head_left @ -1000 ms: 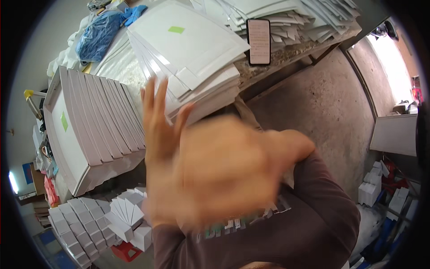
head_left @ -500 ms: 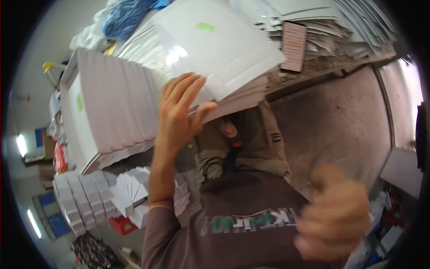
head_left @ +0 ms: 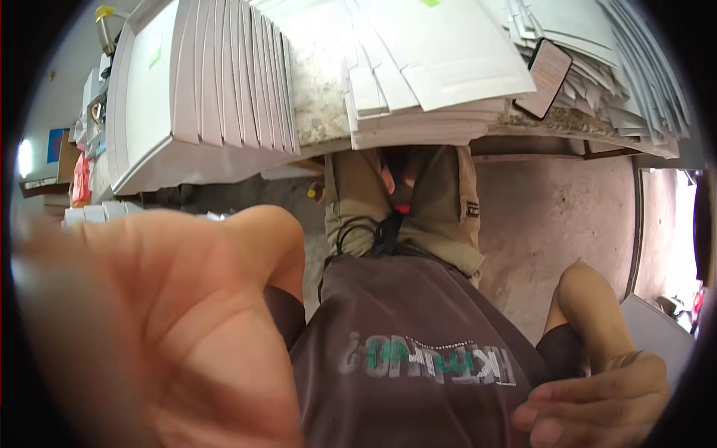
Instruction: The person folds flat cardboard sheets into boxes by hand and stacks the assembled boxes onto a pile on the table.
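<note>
My left hand (head_left: 216, 313) is raised very close to the camera at the lower left. Its bare palm fills much of that side, while its fingers are blurred and partly cut off by the dark rim. At the lower right is my right hand (head_left: 605, 399), loosely bent with its fingers slightly apart and nothing visible in them. Both hands are away from the table. Across from me lie a stack of white sheets or folders (head_left: 448, 67) and, to its left, a thick upright block of folded white card pieces (head_left: 231, 82).
A phone (head_left: 543, 78) with a lit screen rests at the table's front edge. Behind it are more stacked white sheets (head_left: 642, 60). The worn table edge (head_left: 317, 127) runs in front of my legs (head_left: 441, 201). A grey panel (head_left: 657, 321) stands at the right.
My left hand has left the white stack and come up close to the camera. My right hand has moved lower and outward. The view has turned, so the table appears higher and more level.
</note>
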Demonstrator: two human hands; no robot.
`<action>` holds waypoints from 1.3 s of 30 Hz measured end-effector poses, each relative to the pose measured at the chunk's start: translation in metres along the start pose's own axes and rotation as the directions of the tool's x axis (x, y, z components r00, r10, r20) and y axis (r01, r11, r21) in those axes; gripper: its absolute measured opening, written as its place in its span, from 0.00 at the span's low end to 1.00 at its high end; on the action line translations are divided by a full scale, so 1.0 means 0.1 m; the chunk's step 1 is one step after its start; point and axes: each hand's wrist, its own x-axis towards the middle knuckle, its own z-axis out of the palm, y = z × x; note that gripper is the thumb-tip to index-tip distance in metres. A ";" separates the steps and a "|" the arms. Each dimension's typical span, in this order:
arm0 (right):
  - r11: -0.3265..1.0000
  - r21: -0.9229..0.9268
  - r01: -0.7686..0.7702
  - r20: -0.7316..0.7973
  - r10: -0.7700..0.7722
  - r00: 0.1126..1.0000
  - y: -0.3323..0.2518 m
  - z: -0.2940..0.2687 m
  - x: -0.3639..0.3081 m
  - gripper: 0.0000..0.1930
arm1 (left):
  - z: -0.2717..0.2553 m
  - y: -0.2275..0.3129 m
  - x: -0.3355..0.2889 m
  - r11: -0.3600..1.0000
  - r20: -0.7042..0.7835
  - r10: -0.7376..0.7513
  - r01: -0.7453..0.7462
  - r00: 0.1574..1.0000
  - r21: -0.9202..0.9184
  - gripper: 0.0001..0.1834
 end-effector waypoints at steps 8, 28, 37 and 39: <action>0.932 -0.185 0.312 -0.149 -0.340 0.928 0.19 0.10 -0.07 0.07 | 0.30 -0.01 0.24 0.978 -0.140 0.200 -0.207 0.970 -0.039 0.28; 0.955 0.139 0.262 0.153 -0.282 0.947 0.40 0.07 0.56 0.11 | 0.88 -0.80 -0.42 0.927 0.401 -0.369 0.299 0.838 0.228 0.20; 0.896 0.428 0.122 0.148 -0.203 0.968 0.88 0.35 0.53 0.19 | 0.72 -1.13 -1.39 0.929 0.780 -0.370 0.201 0.504 0.311 0.17; 0.906 0.304 0.295 -0.040 -0.297 0.954 1.57 1.01 0.44 0.23 | 0.71 -1.13 -1.31 0.811 0.749 -0.575 0.351 0.329 0.469 0.13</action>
